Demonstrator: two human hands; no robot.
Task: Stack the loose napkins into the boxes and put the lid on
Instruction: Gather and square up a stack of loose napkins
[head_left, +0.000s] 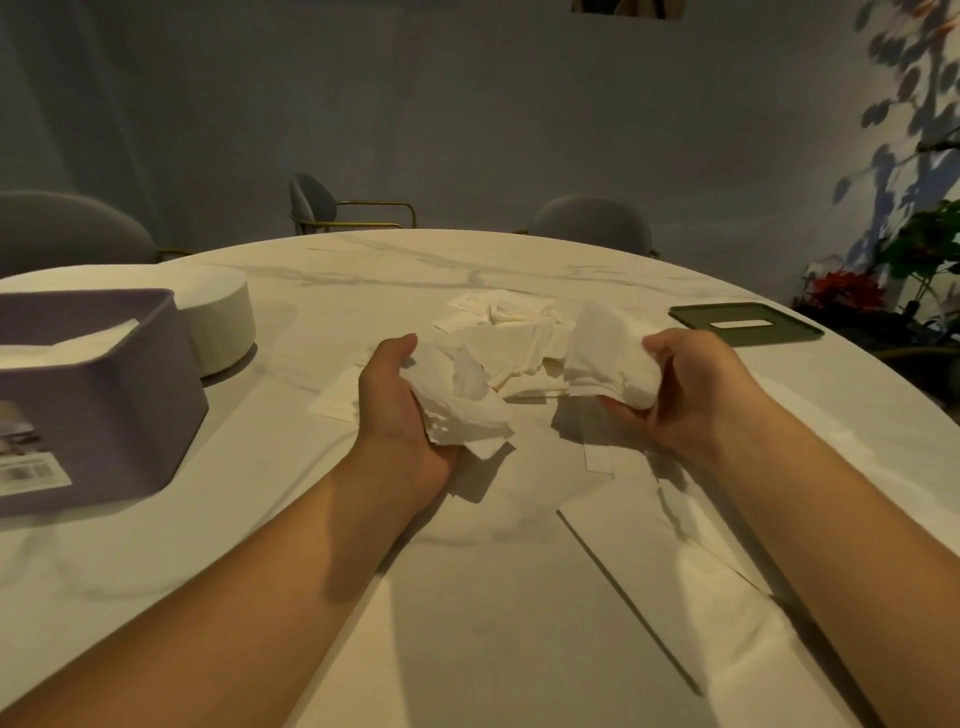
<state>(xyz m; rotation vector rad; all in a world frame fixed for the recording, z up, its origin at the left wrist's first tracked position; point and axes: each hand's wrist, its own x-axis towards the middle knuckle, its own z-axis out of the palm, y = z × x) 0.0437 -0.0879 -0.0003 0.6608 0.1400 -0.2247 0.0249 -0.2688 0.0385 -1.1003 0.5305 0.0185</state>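
A heap of loose white napkins (514, 358) lies in the middle of the round marble table (467, 597). My left hand (400, 410) grips a crumpled bunch at the heap's left side. My right hand (696, 395) grips another bunch of napkins (608, 358) at the right side, lifted a little. A purple box (98, 395) stands at the left with some napkins (67, 345) inside it. A dark green lid (748, 322) with a slot lies flat at the far right of the table.
A round white container (223, 325) stands just behind the purple box. Flat white paper sheets (649, 551) lie near the front right. Grey chairs (337, 208) ring the far side, and potted plants (914, 260) stand at the right.
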